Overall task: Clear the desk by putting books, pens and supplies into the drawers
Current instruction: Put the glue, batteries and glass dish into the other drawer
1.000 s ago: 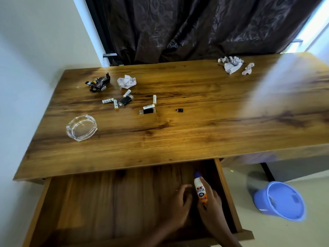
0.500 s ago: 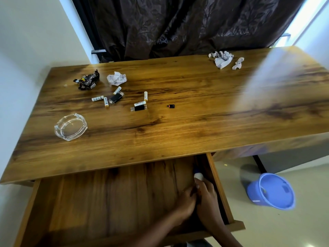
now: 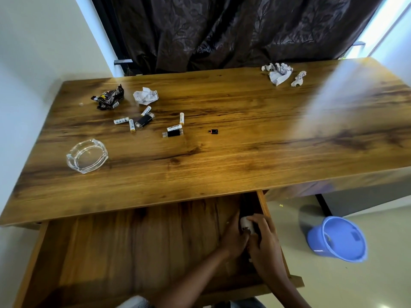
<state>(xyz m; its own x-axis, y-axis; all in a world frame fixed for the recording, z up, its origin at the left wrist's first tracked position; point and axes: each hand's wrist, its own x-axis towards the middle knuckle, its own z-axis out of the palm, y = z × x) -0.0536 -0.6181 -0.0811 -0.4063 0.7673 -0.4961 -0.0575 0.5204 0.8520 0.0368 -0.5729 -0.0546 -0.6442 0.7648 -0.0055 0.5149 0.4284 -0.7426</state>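
In the open wooden drawer [image 3: 133, 247] nearest me, both hands worked its right rear corner. My right hand [image 3: 264, 243] had its fingers curled round the small white glue bottle with dark print [image 3: 246, 226]; my left hand [image 3: 233, 237] pressed against the bottle's other side, though I could not tell whether those fingers gripped or only steadied it. The bottle lay between the two hands, hard by the drawer's right wall, its long axis running front to back and its far end lost in shadow. I judged the next move a simple release, the right hand being the nearer for it.

Beyond the drawer, the brown wood-grain counter [image 3: 244, 165] carried what remained. A clear glass ashtray [image 3: 87, 155] sat near the left front. Further back lay the scattered white batteries [image 3: 131, 123], two black flash drives [image 3: 173, 133] and a tiny black-and-orange adapter [image 3: 213, 131], all nearer the left hand. Behind them sat a crumpled dark snack wrapper [image 3: 108, 97] beside a ball of white paper [image 3: 145, 96]; more crumpled white paper [image 3: 279, 72] lay at the far right. Nothing stood between drawer and batteries. A blue plastic bucket [image 3: 338, 238] rested on the floor, right, with a dark patterned curtain [image 3: 233, 30] behind.
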